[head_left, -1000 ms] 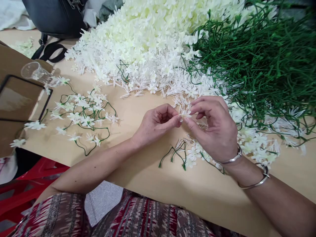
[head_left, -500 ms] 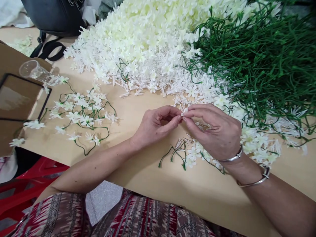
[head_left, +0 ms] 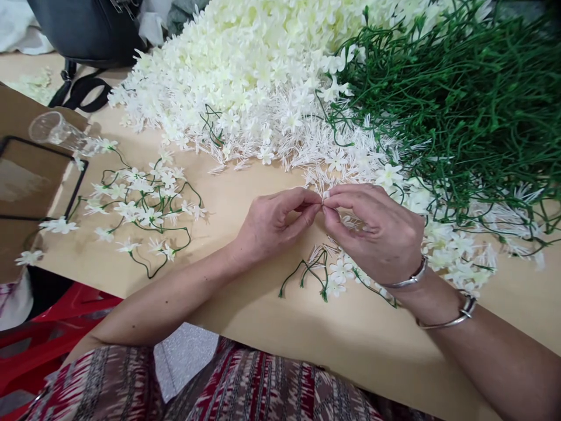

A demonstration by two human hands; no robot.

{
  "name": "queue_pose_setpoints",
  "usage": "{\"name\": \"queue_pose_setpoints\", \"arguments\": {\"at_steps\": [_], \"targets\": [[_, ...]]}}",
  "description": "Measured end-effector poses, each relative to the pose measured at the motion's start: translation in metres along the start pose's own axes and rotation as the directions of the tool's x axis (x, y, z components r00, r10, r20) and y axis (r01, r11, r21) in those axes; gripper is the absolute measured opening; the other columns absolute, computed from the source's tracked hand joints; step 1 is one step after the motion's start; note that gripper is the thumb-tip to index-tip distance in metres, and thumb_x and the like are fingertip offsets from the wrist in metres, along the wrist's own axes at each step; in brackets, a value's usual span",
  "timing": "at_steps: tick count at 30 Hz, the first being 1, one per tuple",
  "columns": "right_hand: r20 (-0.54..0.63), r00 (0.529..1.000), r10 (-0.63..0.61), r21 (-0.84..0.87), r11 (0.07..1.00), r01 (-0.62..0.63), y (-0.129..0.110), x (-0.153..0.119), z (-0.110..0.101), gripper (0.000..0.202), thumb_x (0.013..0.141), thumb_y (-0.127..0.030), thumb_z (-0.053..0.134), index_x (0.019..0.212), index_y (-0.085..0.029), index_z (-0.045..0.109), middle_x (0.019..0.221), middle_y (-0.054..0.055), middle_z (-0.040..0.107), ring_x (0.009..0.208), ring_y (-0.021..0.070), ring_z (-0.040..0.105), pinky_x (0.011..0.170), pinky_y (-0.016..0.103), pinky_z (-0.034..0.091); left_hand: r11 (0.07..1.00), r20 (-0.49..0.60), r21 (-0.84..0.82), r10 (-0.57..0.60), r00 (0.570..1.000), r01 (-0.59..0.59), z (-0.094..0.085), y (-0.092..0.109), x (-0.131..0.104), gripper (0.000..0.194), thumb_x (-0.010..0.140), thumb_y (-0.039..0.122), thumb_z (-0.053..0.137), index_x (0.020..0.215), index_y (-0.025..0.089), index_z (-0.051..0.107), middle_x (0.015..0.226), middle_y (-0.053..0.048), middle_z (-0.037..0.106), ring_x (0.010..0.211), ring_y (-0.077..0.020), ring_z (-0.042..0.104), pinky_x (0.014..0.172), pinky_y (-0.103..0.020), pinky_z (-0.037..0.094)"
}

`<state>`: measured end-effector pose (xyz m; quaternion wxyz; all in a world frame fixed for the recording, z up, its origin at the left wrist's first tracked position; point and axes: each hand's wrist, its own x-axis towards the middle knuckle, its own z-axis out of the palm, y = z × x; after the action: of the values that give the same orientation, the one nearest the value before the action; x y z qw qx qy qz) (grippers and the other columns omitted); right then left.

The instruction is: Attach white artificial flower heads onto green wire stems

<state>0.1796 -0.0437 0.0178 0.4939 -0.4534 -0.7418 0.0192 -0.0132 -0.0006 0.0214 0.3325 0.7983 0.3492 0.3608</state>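
My left hand (head_left: 283, 225) and my right hand (head_left: 372, 231) meet fingertip to fingertip above the table, both pinched closed. A small white artificial flower piece (head_left: 325, 195) shows at the right fingertips; most of it is hidden. What the left fingertips pinch is too small to make out. Just below lie several loose green stems (head_left: 313, 272) and white stamens, beside a few white artificial flowers (head_left: 340, 272). Behind the hands spreads a large heap of white flower heads (head_left: 263, 64), with white stamens (head_left: 298, 137) along its near edge.
Green stems (head_left: 460, 99) form a big pile at right. Left of my hands, flowers on stems (head_left: 149, 199) lie scattered. A clear plastic cup (head_left: 61, 131) lies on its side near a cardboard box (head_left: 21, 175). A black bag (head_left: 92, 32) stands behind. Red stool (head_left: 56, 316) below the table edge.
The white piece at my fingertips shows less now, and the fingertips are pressed closer together. The whole view has shifted slightly; the things on the table lie as before.
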Motion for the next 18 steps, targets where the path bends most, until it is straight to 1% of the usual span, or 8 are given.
{"name": "queue_pose_setpoints", "arguments": {"at_steps": [2,3,6,8,10,14,18], "targets": [[-0.009,1.0,-0.022,-0.015,1.0,0.022,-0.0005,-0.0009,0.002,0.022,0.096,-0.005,0.07,0.096,-0.027,0.07,0.092,0.005,0.086,0.086,0.0258,0.085,0.082,0.044,0.072,0.999,-0.005,0.008,0.035,0.999,-0.035,0.0001,0.0008,0.0001,0.013,0.103,0.022,0.068,0.104,0.018,0.08,0.091,-0.004,0.086,0.079,-0.012,0.078,0.077,-0.022,0.062],[-0.007,1.0,-0.012,-0.01,1.0,0.012,-0.0009,-0.0013,0.0027,0.022,0.095,-0.006,0.069,0.096,-0.028,0.07,0.091,0.004,0.085,0.085,0.0253,0.085,0.081,0.044,0.072,0.999,-0.008,0.007,0.051,0.999,-0.051,0.0,0.0011,0.0003,0.012,0.102,0.02,0.068,0.102,0.018,0.08,0.09,-0.003,0.085,0.078,-0.0115,0.078,0.076,-0.021,0.062],[0.012,0.996,0.085,0.029,0.996,-0.085,-0.0024,-0.0026,0.0034,0.024,0.095,-0.008,0.067,0.091,-0.031,0.07,0.09,0.002,0.084,0.086,0.025,0.084,0.083,0.044,0.072,0.998,-0.01,-0.004,0.065,0.998,-0.065,-0.0003,0.002,0.0006,0.012,0.101,0.018,0.068,0.099,0.017,0.079,0.086,-0.003,0.084,0.076,-0.011,0.076,0.074,-0.02,0.06],[0.042,0.985,0.17,0.067,0.983,-0.172,-0.0031,-0.003,0.0028,0.025,0.094,-0.009,0.068,0.088,-0.033,0.072,0.092,0.002,0.084,0.089,0.0258,0.084,0.084,0.045,0.072,0.999,-0.002,-0.01,0.046,0.999,-0.046,-0.0004,0.0023,0.0007,0.012,0.1,0.02,0.068,0.097,0.018,0.079,0.085,-0.003,0.083,0.075,-0.0117,0.075,0.073,-0.022,0.06],[0.06,0.975,0.212,0.121,0.968,-0.218,-0.0031,-0.0031,0.0018,0.024,0.093,-0.01,0.07,0.088,-0.033,0.073,0.094,0.002,0.084,0.089,0.026,0.083,0.082,0.045,0.072,0.999,0.0,-0.017,0.028,1.0,-0.028,-0.0004,0.0023,0.0008,0.013,0.1,0.021,0.068,0.096,0.018,0.079,0.085,-0.003,0.083,0.075,-0.0121,0.074,0.073,-0.023,0.059],[0.089,0.966,0.243,0.207,0.944,-0.256,-0.001,-0.0022,-0.0013,0.022,0.092,-0.009,0.072,0.093,-0.031,0.075,0.097,0.002,0.084,0.089,0.0243,0.084,0.082,0.043,0.073,1.0,-0.01,-0.03,0.006,1.0,-0.006,-0.001,0.0013,0.0014,0.014,0.1,0.024,0.068,0.094,0.019,0.079,0.085,-0.003,0.083,0.073,-0.012,0.072,0.072,-0.023,0.058],[0.123,0.967,0.225,0.208,0.947,-0.246,0.0021,-0.0011,-0.0046,0.023,0.091,-0.01,0.075,0.097,-0.032,0.076,0.101,0.002,0.085,0.091,0.0246,0.085,0.083,0.043,0.073,1.0,0.009,-0.017,-0.009,1.0,0.009,-0.0025,-0.0003,0.0024,0.014,0.101,0.026,0.069,0.096,0.019,0.08,0.088,-0.004,0.084,0.076,-0.0134,0.074,0.076,-0.024,0.06]]}}
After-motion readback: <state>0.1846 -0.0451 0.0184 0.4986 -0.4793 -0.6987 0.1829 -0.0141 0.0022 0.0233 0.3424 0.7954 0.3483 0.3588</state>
